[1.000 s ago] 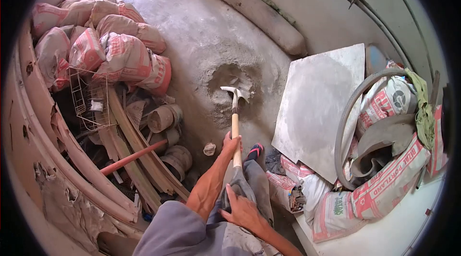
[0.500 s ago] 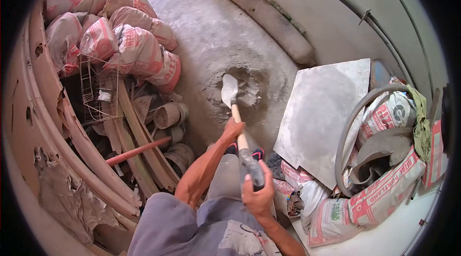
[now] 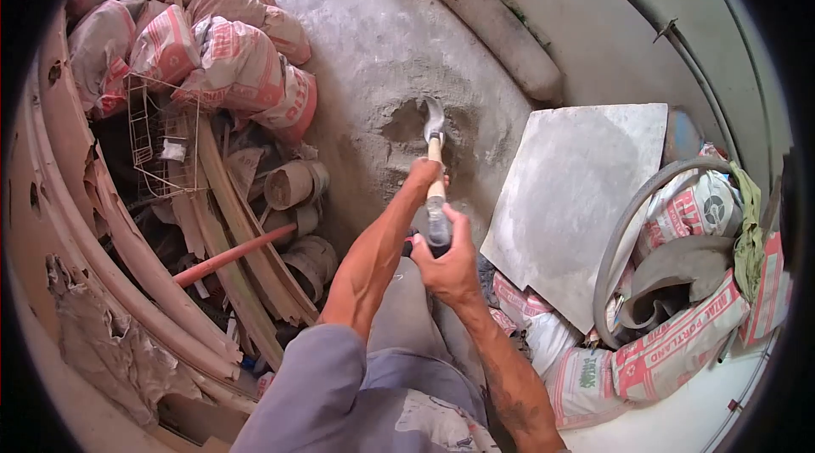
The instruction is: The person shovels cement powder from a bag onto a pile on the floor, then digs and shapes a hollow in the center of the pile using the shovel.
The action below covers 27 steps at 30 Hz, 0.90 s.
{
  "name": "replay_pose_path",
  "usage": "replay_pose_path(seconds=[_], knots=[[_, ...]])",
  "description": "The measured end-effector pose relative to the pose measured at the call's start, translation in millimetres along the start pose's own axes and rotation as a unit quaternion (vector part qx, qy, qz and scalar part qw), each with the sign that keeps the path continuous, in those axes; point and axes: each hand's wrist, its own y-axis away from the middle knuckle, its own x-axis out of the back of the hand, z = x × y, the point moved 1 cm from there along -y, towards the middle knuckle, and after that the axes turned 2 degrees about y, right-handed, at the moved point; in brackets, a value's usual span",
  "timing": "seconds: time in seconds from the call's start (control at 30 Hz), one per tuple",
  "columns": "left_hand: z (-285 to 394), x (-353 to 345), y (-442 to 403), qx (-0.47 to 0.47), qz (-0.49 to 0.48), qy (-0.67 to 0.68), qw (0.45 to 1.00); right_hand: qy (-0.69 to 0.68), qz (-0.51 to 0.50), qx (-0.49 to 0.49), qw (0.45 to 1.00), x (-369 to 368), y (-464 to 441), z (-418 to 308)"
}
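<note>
A shovel [image 3: 435, 150] points away from me, its pale wooden shaft running down to a dark grip. Its metal blade [image 3: 435, 118] is tilted onto its side at the right of a shallow pit in a grey powdery heap [image 3: 390, 151]. My left hand [image 3: 427, 174] is closed round the shaft, not far below the blade. My right hand [image 3: 450, 266] is wrapped round the dark grip at the near end, with its thumb up along it. Both arms reach forward over my legs.
Red-and-white cement sacks [image 3: 242, 67] are piled at the left. Below them lie a wire rack [image 3: 161, 143], wooden boards [image 3: 242, 224] and a red pipe [image 3: 233, 255]. A grey board [image 3: 577, 198] leans at the right, beside a hose [image 3: 615, 241] and more sacks [image 3: 679, 343].
The shovel has moved forward and to the right, and its blade has turned from facing up onto its side. Both hands have gone forward with it.
</note>
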Motion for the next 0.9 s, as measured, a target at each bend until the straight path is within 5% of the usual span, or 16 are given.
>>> replay_pose_path(seconds=[0.03,0.13,0.33,0.6,0.9], knots=[[-1,8,0,-0.006,0.008,0.024,1.0,-0.001,-0.055,-0.064,0.996,-1,1,-9],[-12,39,1,-0.001,-0.003,0.059,0.998,0.076,-0.118,0.046,0.989,-11,11,-3],[-53,63,25,0.001,0.016,0.144,0.989,0.157,-0.267,0.026,0.951,-8,43,-7],[-99,47,79,0.032,0.043,0.138,0.989,0.288,-0.475,0.047,0.83,33,73,-11],[-136,-19,97,0.076,-0.004,0.198,0.977,0.485,-0.519,0.102,0.696,108,84,-37]])
